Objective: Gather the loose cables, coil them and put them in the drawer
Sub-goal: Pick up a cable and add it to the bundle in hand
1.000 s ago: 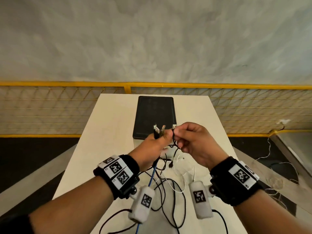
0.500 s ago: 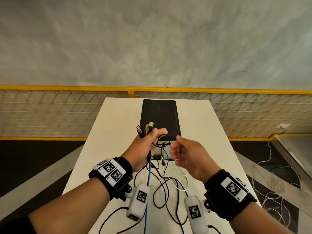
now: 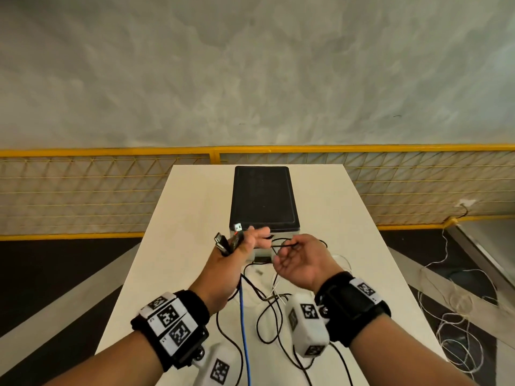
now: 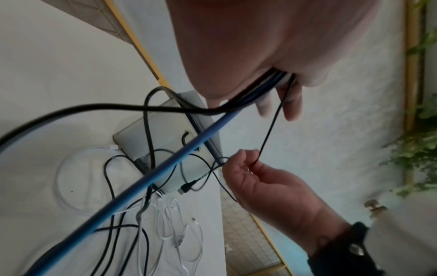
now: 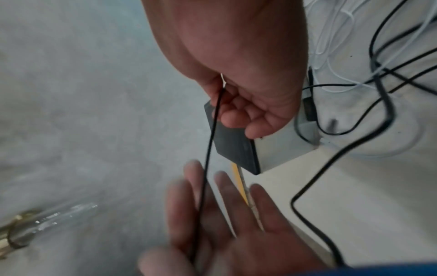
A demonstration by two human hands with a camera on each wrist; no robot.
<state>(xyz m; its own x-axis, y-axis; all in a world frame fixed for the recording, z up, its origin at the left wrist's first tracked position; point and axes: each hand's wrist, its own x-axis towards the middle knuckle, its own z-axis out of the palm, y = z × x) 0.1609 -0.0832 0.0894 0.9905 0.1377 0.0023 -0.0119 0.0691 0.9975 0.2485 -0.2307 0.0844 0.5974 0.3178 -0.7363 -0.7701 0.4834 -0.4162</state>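
Note:
My left hand [image 3: 242, 247] holds a bundle of cable ends, with USB plugs [image 3: 223, 242] sticking up beside the thumb and its fingers [image 5: 214, 201] stretched out straight. A blue cable [image 3: 245, 330] and black cables [image 3: 266, 324] hang from this hand to the table. To its right, my right hand [image 3: 297, 256] is turned palm up and pinches a thin black cable [image 4: 269, 128] that runs taut up into the left palm. Behind both hands stands the drawer unit [image 3: 263, 201], white with a black top. Loose white cables [image 4: 170, 224] lie tangled below.
The long white table [image 3: 181, 246] drops off to the floor on both sides. A yellow mesh railing [image 3: 83, 196] runs behind it. More cords [image 3: 451, 316] lie on the floor at the right.
The hands came apart. The right hand opened, turned palm up and pinched the thin black cable. The left hand moved forward with the bundle and straightened its fingers.

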